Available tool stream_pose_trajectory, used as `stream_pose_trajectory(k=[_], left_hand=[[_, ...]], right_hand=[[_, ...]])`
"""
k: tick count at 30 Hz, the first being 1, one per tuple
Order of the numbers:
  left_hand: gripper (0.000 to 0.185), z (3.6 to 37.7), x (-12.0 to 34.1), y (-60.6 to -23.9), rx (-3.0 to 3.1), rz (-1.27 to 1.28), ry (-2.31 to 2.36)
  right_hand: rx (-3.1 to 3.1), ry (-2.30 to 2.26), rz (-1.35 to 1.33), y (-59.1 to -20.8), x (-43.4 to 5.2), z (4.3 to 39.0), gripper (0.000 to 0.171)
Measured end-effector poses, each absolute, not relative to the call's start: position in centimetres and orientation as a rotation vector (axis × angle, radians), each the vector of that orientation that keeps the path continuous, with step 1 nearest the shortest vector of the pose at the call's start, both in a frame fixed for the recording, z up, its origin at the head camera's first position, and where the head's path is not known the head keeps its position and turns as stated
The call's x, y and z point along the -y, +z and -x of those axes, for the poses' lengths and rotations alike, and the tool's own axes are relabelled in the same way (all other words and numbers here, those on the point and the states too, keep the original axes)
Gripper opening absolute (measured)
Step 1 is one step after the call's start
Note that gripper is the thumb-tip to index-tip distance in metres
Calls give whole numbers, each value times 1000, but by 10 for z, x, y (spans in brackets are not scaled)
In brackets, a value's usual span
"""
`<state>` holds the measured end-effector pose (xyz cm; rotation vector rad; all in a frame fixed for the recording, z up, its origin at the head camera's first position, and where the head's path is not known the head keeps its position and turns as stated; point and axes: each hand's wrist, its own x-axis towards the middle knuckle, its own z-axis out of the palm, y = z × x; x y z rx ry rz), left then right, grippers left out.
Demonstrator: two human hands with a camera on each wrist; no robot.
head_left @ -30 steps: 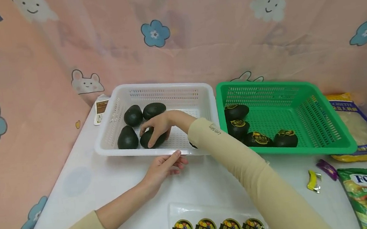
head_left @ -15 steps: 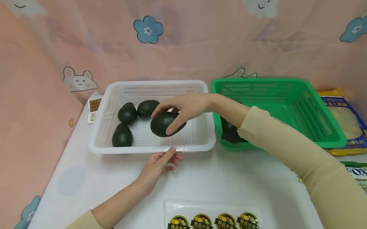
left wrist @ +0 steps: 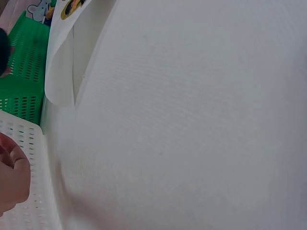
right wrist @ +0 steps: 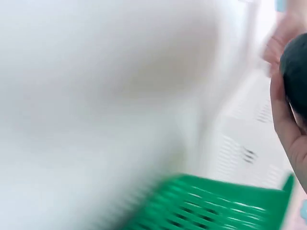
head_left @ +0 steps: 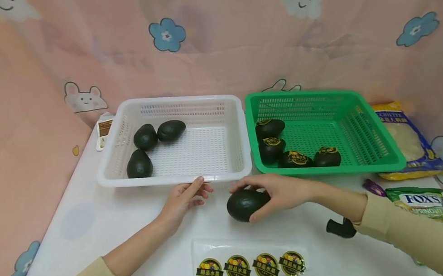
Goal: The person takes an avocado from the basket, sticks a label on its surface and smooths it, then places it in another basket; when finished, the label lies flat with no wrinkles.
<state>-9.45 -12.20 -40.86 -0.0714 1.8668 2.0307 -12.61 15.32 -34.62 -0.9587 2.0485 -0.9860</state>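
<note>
Over the white table, in front of the baskets, my right hand (head_left: 282,190) grips a dark green avocado (head_left: 243,207) between thumb and fingers. The right wrist view shows this avocado (right wrist: 295,72) at its right edge, with no sticker visible on it. My left hand (head_left: 183,199) is at the front rim of the white basket (head_left: 177,179), its thumb tip touching the rim and its fingers loosely bent. Inside that basket, three plain avocados (head_left: 139,164) lie toward the left. A clear sheet (head_left: 201,249) with several round black-and-gold stickers (head_left: 237,268) lies nearer me.
Right of the white basket stands a green basket (head_left: 332,172) holding several stickered avocados (head_left: 272,149). Farther right are a blue-and-yellow bag (head_left: 408,144), a green FOX'S bag (head_left: 422,206) and a purple-wrapped sweet (head_left: 373,188). A patterned pink cloth (head_left: 212,57) hangs behind.
My right hand has lifted an avocado out of the white basket and brought it right and toward me, over the table. The left hand has stayed at the basket's front rim.
</note>
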Motion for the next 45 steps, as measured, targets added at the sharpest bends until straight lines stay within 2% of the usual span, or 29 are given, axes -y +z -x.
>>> stream_pose_trajectory(k=[5, 10, 15, 17, 22, 25, 30, 34, 39, 45], left_hand=[[44, 94, 122, -409, -1865, 73, 2037], [53, 90, 119, -409, -1918, -47, 1961], [40, 65, 109, -408, -2170, -419, 1558], [41, 52, 103, -409, -2324, -613, 1297], [57, 29, 90, -413, -2528, -972, 790], [52, 26, 86, -418, -2524, -1090, 695], [30, 34, 94, -421, -2350, -1074, 858], [19, 47, 118, -419, -2112, -924, 1112], [14, 59, 152, -409, -2015, -758, 1197], [15, 67, 168, -401, -2003, -695, 1164]], right_hand=[[-2182, -983, 1010, -389, -163, 110, 67], [-2228, -978, 1044, -409, -168, 106, 69], [-2203, -981, 1036, -411, -170, 106, 76], [-2201, -974, 1041, -411, -170, 107, 76], [-2199, -987, 1024, -407, -171, 107, 77], [-2209, -991, 1014, -404, -171, 107, 76], [-2270, -998, 1052, -399, -173, 104, 71], [-2322, -1117, 1161, -392, -175, 97, 54], [-2356, -1276, 1333, -379, -175, 86, 28], [-2482, -1298, 1633, -375, -166, 79, 18]])
